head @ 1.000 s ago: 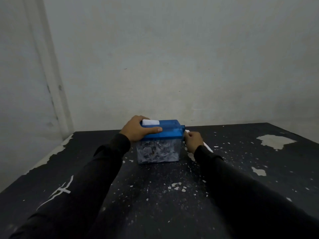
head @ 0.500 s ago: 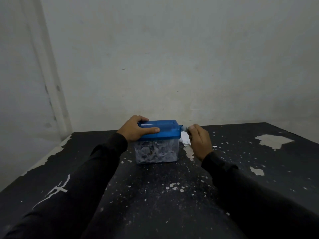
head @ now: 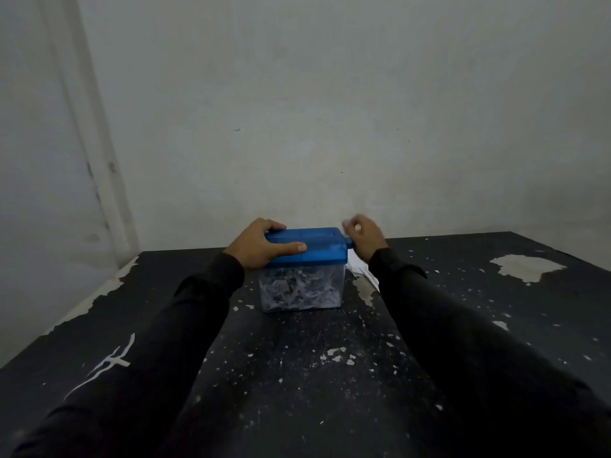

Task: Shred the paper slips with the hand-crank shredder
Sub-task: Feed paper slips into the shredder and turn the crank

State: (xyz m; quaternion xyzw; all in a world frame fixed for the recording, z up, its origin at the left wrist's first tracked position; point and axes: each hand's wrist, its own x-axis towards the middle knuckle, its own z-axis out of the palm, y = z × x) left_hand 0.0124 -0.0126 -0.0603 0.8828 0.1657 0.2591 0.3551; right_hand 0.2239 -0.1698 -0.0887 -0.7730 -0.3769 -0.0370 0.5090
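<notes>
Shredder (head: 305, 269) stands mid-table, near the back wall (head: 330, 110); only a narrow strip of table (head: 297, 375) lies between them. Left hand (head: 261, 246) covers the left end of the lid, blocking approach from that side. Right hand (head: 363, 239) is raised at the right end by the crank stub; white paper slips (head: 358, 267) lie on the table just beside the bin there. Both sleeved forearms flank an open lane of table running toward the shredder's front. Far right of the table is open.

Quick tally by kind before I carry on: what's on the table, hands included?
Hands: 2, left hand, right hand
Shredder: 1
Loose paper slips: at least 1, partly hidden by the sleeve
Total: 4 at least
</notes>
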